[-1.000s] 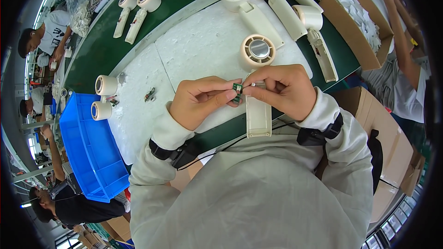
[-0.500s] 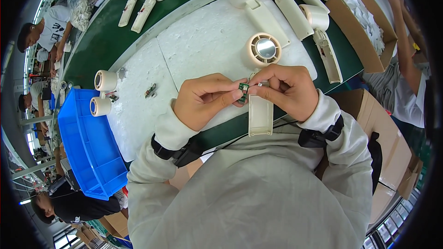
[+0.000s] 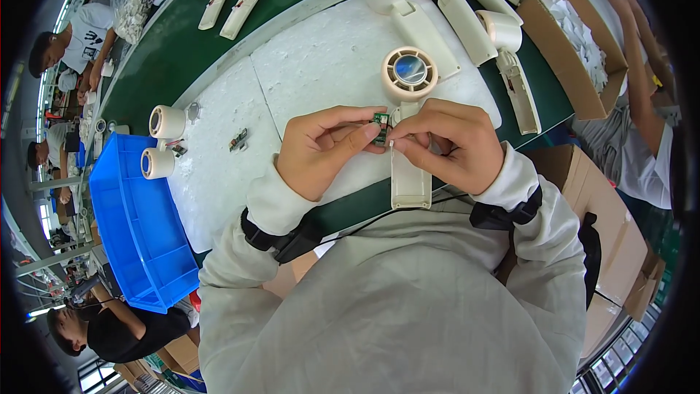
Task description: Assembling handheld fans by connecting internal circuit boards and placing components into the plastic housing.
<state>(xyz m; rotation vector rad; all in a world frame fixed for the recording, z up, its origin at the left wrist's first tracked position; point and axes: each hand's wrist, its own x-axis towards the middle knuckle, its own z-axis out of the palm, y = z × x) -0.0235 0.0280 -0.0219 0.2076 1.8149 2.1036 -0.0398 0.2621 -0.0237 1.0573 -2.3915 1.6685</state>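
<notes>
A small green circuit board [image 3: 380, 128] stands pinched between the thumb and fingers of my left hand [image 3: 317, 149]. Close to its right edge, my right hand [image 3: 463, 147] pinches a small white connector [image 3: 391, 142]; whether it touches the board I cannot tell. Under my right hand lies a cream handheld fan [image 3: 410, 74], its round head pointing away with a shiny disc in the middle. The fan's hollow handle shell [image 3: 411, 188] lies open toward me, partly covered by my fingers.
A blue divided bin [image 3: 146, 226] stands at the left, beside two small fan heads [image 3: 167, 123]. Another small board [image 3: 238, 140] lies on the white mat [image 3: 219, 197]. More cream fans [image 3: 437, 18] and a cardboard box of white pieces [image 3: 572, 51] fill the far right. Other people work at both sides.
My right fingertips have drawn down and slightly left with the white connector, which now shows below the board's edge. The fan has shifted a little away and to the left.
</notes>
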